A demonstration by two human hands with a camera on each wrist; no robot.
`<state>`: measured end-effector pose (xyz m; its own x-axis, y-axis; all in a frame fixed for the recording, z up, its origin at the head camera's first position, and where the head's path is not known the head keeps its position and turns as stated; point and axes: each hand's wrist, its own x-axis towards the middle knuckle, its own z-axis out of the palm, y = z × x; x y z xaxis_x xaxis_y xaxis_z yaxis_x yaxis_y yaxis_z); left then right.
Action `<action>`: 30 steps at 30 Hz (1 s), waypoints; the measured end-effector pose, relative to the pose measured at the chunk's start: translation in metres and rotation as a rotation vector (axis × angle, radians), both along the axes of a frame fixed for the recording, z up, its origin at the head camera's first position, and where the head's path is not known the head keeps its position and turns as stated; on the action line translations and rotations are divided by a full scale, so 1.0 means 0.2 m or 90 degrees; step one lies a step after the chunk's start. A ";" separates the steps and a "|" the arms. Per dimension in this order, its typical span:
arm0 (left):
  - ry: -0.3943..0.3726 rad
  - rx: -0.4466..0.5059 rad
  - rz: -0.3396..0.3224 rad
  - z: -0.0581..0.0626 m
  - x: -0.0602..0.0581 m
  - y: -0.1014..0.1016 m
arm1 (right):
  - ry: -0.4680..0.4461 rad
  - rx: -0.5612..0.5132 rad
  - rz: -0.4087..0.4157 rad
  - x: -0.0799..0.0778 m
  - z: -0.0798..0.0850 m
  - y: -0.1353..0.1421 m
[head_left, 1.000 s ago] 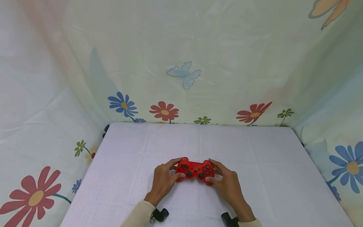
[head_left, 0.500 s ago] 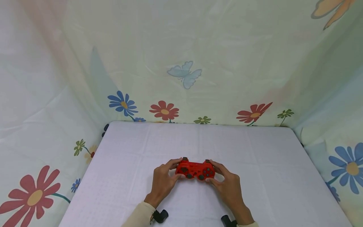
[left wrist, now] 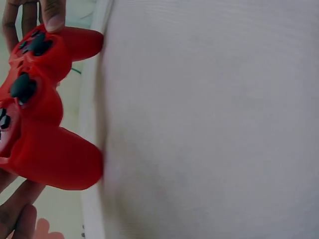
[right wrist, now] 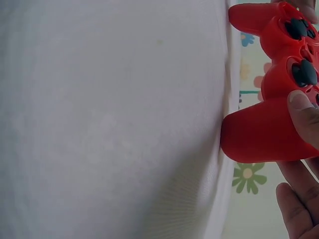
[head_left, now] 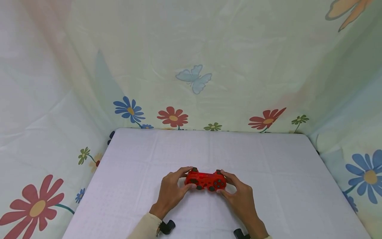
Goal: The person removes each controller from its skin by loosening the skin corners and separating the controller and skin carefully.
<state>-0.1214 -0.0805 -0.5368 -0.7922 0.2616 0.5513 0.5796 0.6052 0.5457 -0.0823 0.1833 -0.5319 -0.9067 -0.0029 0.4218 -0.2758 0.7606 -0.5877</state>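
Observation:
A red game controller [head_left: 206, 181] with dark thumbsticks and buttons is held between both hands near the front middle of the table. My left hand [head_left: 170, 191] grips its left end, thumb at the near side and index finger at the top shoulder. On the right end, my right hand [head_left: 241, 196] holds it the same way. Tilted, the controller shows its far edge and dark shoulder buttons in the head view. The left wrist view has the red handles [left wrist: 60, 157] pointing toward the cloth. My right thumb [right wrist: 305, 117] presses near a thumbstick in the right wrist view.
A white cloth covers the table [head_left: 262, 159]. Behind and beside it hangs a pale curtain [head_left: 232, 66] printed with flowers and butterflies. Dark wrist cameras, such as the left one [head_left: 167, 227], sit on both wrists near the front edge.
The controller has tipped so that its top edge and shoulder buttons face the head camera more and its handles show less. Both hands keep their grip, almost in place.

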 end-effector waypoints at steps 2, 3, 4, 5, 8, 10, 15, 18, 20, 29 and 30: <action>-0.016 -0.011 -0.011 0.02 -0.01 0.00 | 0.002 0.004 0.001 0.00 0.00 0.00; -0.028 -0.013 -0.021 0.03 -0.02 0.00 | 0.002 0.005 0.001 0.00 0.00 0.00; -0.041 -0.018 -0.033 0.05 -0.02 0.01 | 0.003 0.004 0.001 0.01 -0.01 0.00; -0.057 -0.021 -0.045 0.06 -0.03 0.01 | 0.003 0.002 0.001 0.01 -0.01 0.00; -0.105 -0.031 -0.083 0.10 -0.05 0.02 | 0.004 0.000 0.005 0.01 -0.01 0.01; -0.135 -0.041 -0.106 0.12 -0.06 0.02 | 0.006 -0.009 0.012 0.02 -0.01 0.01; -0.195 -0.061 -0.142 0.15 -0.07 0.04 | 0.023 -0.038 0.047 0.02 -0.02 0.02; -0.210 -0.064 -0.145 0.15 -0.07 0.04 | 0.029 -0.057 0.077 0.02 -0.01 0.04; -0.219 -0.067 -0.147 0.15 -0.07 0.05 | 0.019 -0.078 0.105 0.01 0.00 0.05; -0.304 -0.070 -0.187 0.15 -0.07 0.05 | -0.167 -0.132 0.192 -0.09 0.12 0.13; -0.312 -0.068 -0.194 0.14 -0.07 0.05 | -0.184 -0.134 0.206 -0.10 0.13 0.13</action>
